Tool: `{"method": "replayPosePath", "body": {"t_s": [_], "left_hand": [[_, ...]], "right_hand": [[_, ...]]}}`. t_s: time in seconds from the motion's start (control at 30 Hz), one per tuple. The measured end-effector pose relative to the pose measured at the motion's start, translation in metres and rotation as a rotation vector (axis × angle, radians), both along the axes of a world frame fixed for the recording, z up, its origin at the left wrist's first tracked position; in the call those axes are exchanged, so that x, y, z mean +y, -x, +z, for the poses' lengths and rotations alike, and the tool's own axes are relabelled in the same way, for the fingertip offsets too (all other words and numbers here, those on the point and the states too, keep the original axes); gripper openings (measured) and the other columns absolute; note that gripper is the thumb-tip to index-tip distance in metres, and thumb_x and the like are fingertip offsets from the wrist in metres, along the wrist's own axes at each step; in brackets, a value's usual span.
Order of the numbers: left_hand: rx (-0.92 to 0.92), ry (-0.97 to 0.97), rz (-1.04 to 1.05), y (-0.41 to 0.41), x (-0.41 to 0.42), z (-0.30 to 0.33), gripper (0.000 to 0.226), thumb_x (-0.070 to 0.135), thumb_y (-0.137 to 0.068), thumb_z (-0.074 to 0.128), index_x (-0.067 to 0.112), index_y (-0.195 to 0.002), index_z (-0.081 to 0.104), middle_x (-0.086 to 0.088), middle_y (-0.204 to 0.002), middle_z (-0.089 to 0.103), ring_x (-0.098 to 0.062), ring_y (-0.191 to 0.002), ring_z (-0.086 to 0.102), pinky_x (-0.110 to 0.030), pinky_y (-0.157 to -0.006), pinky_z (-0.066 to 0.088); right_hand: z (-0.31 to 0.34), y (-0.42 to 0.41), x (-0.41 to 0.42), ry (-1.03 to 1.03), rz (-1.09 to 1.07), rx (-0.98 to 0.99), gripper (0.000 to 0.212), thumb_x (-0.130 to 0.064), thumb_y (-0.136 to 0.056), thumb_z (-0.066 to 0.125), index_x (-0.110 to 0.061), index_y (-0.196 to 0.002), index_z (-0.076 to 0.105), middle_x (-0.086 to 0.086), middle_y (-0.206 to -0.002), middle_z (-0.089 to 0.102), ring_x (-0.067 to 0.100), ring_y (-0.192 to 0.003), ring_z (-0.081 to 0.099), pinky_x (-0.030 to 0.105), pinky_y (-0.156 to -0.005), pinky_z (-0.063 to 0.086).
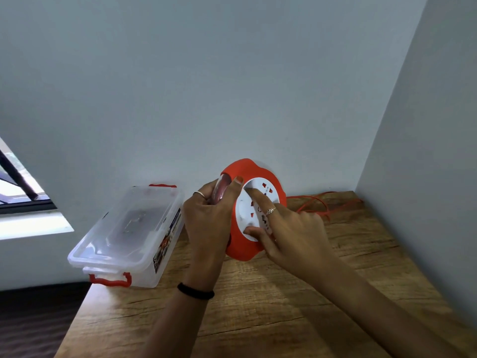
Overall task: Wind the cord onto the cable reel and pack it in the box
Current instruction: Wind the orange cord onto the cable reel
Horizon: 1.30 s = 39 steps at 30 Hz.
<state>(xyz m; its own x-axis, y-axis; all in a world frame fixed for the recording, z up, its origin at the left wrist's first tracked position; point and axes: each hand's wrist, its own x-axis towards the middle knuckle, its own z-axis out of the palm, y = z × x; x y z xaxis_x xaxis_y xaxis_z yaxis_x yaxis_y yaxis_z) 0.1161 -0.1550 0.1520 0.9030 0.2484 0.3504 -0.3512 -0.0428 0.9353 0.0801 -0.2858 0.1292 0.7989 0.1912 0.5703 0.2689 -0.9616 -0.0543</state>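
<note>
Head view: left hand (pixel 206 223) grips reel (pixel 254 210) nr wall; box (pixel 124 254) overhangs table (pixel 284 306) edge.

Behind the left hand (pixel 209 218), hidden: the cable reel's (pixel 254 218) left edge. Masked by the right hand (pixel 291 228): some sockets. Behind the reel, out of sight: the orange cord's (pixel 313 204) near end. Too small to read: the box (pixel 126 236) label.

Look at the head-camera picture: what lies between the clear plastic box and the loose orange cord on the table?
In the head view, the orange cable reel sits between the box and the cord, held up by the left hand, with the right hand on its white face.
</note>
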Motion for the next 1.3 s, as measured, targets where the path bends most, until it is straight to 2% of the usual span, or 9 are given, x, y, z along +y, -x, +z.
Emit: {"method": "replayPosePath", "body": {"t_s": [0.2, 0.33, 0.5, 0.63, 0.73, 0.83, 0.93, 1.1, 1.3], "left_hand": [[-0.054, -0.058, 0.038, 0.002, -0.004, -0.009, 0.015, 0.027, -0.084, 0.072, 0.034, -0.071, 0.066, 0.021, -0.062, 0.068, -0.001, -0.066, 0.068, -0.012, -0.054, 0.051], [-0.091, -0.134, 0.084, 0.006, -0.007, -0.015, 0.018, 0.027, -0.082, 0.074, 0.037, -0.072, 0.063, 0.022, -0.061, 0.065, 0.005, -0.066, 0.064, -0.006, -0.055, 0.046], [-0.135, -0.200, 0.075, 0.007, -0.005, -0.013, 0.019, 0.024, -0.081, 0.075, 0.038, -0.078, 0.062, 0.023, -0.067, 0.063, 0.008, -0.066, 0.064, -0.005, -0.058, 0.048], [-0.017, -0.074, 0.053, -0.002, 0.003, -0.011, 0.010, 0.032, -0.083, 0.071, 0.023, -0.085, 0.072, 0.011, -0.076, 0.073, -0.006, -0.068, 0.071, -0.023, -0.059, 0.059], [0.047, 0.004, 0.038, -0.005, 0.006, -0.005, 0.014, 0.030, -0.084, 0.070, 0.017, -0.079, 0.072, 0.000, -0.071, 0.073, -0.015, -0.064, 0.072, -0.027, -0.055, 0.059], [0.074, 0.051, 0.017, -0.006, 0.009, 0.002, 0.015, 0.029, -0.084, 0.070, 0.019, -0.073, 0.070, 0.001, -0.066, 0.072, -0.015, -0.061, 0.071, -0.024, -0.053, 0.057], [0.093, 0.069, 0.001, -0.006, 0.009, 0.005, 0.015, 0.030, -0.085, 0.069, 0.019, -0.076, 0.071, 0.006, -0.064, 0.072, -0.013, -0.061, 0.071, -0.019, -0.050, 0.055], [0.098, 0.089, -0.024, -0.004, 0.010, 0.009, 0.016, 0.031, -0.086, 0.067, 0.018, -0.077, 0.071, 0.007, -0.065, 0.073, -0.013, -0.061, 0.072, -0.019, -0.051, 0.054], [0.092, 0.046, -0.056, 0.000, 0.012, 0.009, 0.012, 0.032, -0.086, 0.067, 0.022, -0.080, 0.072, 0.009, -0.069, 0.074, -0.013, -0.064, 0.072, -0.019, -0.053, 0.056]], "right_hand": [[-0.008, 0.002, 0.031, -0.458, -0.147, 0.176, 0.069, -0.061, -0.090, 0.036, -0.029, -0.149, 0.018, 0.002, -0.102, 0.069, 0.024, -0.092, 0.064, 0.032, -0.071, 0.049], [-0.014, -0.012, 0.034, -0.841, -0.193, 0.349, 0.067, -0.064, -0.084, 0.046, -0.031, -0.141, 0.035, 0.002, -0.119, 0.063, 0.024, -0.110, 0.057, 0.042, -0.087, 0.050], [-0.012, -0.017, 0.032, -1.227, -0.069, 0.475, 0.084, -0.079, -0.066, 0.048, -0.028, -0.133, 0.048, -0.002, -0.122, 0.063, 0.020, -0.101, 0.063, 0.026, -0.067, 0.049], [-0.001, -0.003, 0.014, -0.899, 0.013, 0.378, 0.055, -0.051, -0.092, 0.048, -0.025, -0.140, 0.040, -0.003, -0.095, 0.072, 0.002, -0.056, 0.059, 0.018, -0.055, 0.047], [0.001, 0.008, 0.003, -0.421, 0.027, 0.166, 0.055, -0.038, -0.093, 0.055, -0.031, -0.143, 0.033, -0.007, -0.071, 0.069, 0.010, -0.059, 0.062, 0.030, -0.056, 0.050], [0.005, 0.010, -0.008, -0.058, 0.018, -0.022, 0.060, -0.029, -0.087, 0.064, -0.029, -0.141, 0.038, -0.004, -0.090, 0.069, 0.017, -0.058, 0.061, 0.029, -0.046, 0.048], [0.011, 0.006, -0.012, 0.040, 0.069, -0.007, 0.067, -0.036, -0.085, 0.065, -0.035, -0.143, 0.032, 0.005, -0.117, 0.062, 0.021, -0.065, 0.064, 0.028, -0.048, 0.049], [0.020, -0.003, -0.009, 0.128, 0.072, 0.012, 0.080, -0.035, -0.077, 0.074, -0.039, -0.142, 0.028, 0.018, -0.127, 0.057, 0.026, -0.064, 0.066, 0.030, -0.047, 0.052], [0.027, -0.010, -0.020, 0.313, 0.170, -0.024, 0.076, -0.037, -0.083, 0.066, -0.037, -0.144, 0.021, 0.017, -0.114, 0.061, 0.027, -0.060, 0.063, 0.031, -0.051, 0.050]]}}
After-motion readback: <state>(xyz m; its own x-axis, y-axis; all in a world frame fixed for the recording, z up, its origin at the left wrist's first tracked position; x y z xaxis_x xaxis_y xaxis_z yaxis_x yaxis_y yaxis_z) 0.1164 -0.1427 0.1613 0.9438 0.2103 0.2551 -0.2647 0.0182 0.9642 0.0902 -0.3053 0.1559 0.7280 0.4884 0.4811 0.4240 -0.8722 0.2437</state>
